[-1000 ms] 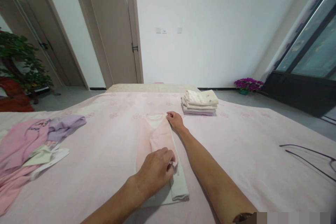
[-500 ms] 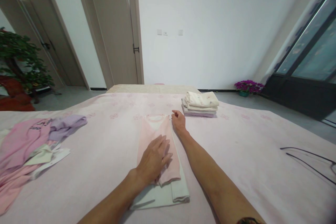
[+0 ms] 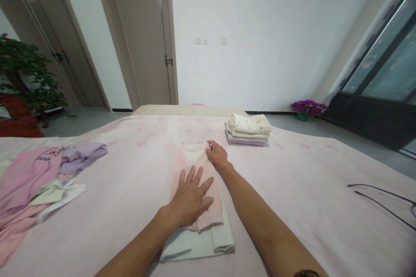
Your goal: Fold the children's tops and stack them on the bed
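A pale pink top with a white V-shaped neck panel lies flat and narrow in front of me, its neckline away from me. Pale whitish-green cloth shows beneath its lower end and along its right side. My left hand rests palm down on the middle of the top, fingers spread. At the far right corner, by the neckline, my right hand has its thumb and fingers closed on the fabric edge. The palm hides part of the pink front.
On the left lies a loose heap of clothes in pink, lilac and white. A folded stack of cream and lilac cloth stands behind my right hand. Dark-framed glasses lie at the right on the pink bedspread.
My right hand has moved slightly left and closed on the top's far right corner. My left hand's fingers have spread wider and flattened on the fabric.
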Demonstrator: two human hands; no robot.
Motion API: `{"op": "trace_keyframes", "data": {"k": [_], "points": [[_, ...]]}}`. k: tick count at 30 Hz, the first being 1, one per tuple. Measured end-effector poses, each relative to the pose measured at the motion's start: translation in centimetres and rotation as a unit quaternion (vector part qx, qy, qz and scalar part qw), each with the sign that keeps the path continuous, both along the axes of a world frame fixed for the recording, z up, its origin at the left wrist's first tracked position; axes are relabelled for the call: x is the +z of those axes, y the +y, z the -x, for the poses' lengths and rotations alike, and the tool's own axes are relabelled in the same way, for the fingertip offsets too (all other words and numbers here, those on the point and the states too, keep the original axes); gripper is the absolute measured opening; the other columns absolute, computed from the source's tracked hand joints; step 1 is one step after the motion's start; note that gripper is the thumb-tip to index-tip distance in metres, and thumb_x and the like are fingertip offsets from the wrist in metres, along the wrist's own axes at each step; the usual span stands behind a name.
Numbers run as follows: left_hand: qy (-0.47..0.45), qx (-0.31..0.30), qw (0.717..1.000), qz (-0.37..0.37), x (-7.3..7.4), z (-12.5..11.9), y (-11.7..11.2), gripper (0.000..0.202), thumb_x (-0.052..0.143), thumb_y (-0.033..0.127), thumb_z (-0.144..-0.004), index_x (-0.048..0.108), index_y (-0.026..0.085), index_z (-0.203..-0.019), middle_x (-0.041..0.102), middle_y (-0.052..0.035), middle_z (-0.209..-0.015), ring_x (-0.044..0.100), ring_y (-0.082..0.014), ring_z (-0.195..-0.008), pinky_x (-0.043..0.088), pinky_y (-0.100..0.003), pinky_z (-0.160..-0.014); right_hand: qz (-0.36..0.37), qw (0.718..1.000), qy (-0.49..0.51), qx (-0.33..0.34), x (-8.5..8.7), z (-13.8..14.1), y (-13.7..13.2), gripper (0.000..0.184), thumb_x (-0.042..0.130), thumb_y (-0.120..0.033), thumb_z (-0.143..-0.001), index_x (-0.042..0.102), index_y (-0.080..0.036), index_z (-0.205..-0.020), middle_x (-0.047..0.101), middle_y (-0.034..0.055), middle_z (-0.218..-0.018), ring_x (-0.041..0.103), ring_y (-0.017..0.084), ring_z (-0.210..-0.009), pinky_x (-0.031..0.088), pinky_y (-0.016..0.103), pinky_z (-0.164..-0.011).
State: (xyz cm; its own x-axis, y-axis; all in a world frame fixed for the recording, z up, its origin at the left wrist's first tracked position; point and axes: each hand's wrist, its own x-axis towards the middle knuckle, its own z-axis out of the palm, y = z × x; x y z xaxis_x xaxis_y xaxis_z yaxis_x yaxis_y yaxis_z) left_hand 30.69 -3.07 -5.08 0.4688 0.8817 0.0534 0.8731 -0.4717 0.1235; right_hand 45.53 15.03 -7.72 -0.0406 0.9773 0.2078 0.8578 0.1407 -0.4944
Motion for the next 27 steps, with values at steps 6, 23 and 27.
{"op": "trace_keyframes", "data": {"k": [6,23,27], "points": [[-0.008,-0.076,0.997,-0.011,-0.3,0.1,-0.5,0.061,0.041,0.051,-0.098,0.032,0.028,-0.154,0.022,-0.0143,-0.163,0.015,-0.0383,-0.15,0.008,-0.067,-0.117,-0.08,0.988,-0.134,0.004,0.0,0.3,-0.7,0.038,0.041,-0.03,-0.097,0.058,-0.023,-0.13,0.058,0.0136,-0.126,0.051,0.028,-0.115,0.041,0.04,-0.094],[-0.17,-0.239,0.956,-0.014,1.0,0.4,-2.8,0.037,0.037,0.032,-0.103,0.06,0.025,-0.131,0.064,-0.0051,-0.134,0.055,-0.0183,-0.128,0.038,-0.037,-0.113,-0.016,0.994,-0.095,0.055,1.5,-0.8,-2.4,0.057,0.048,-0.032,-0.093,0.043,-0.014,-0.147,0.04,0.0142,-0.154,0.036,0.026,-0.141,0.031,0.038,-0.113],[-0.235,-0.125,0.96,-0.088,-0.2,1.5,-2.0,0.039,0.036,0.035,-0.103,0.064,0.021,-0.126,0.067,-0.0085,-0.129,0.059,-0.0193,-0.122,0.042,-0.039,-0.11,-0.05,0.971,-0.149,0.182,1.2,-0.4,-6.5,0.06,0.045,-0.035,-0.097,0.037,-0.009,-0.15,0.031,0.0171,-0.159,0.024,0.026,-0.148,0.023,0.04,-0.119]]}}
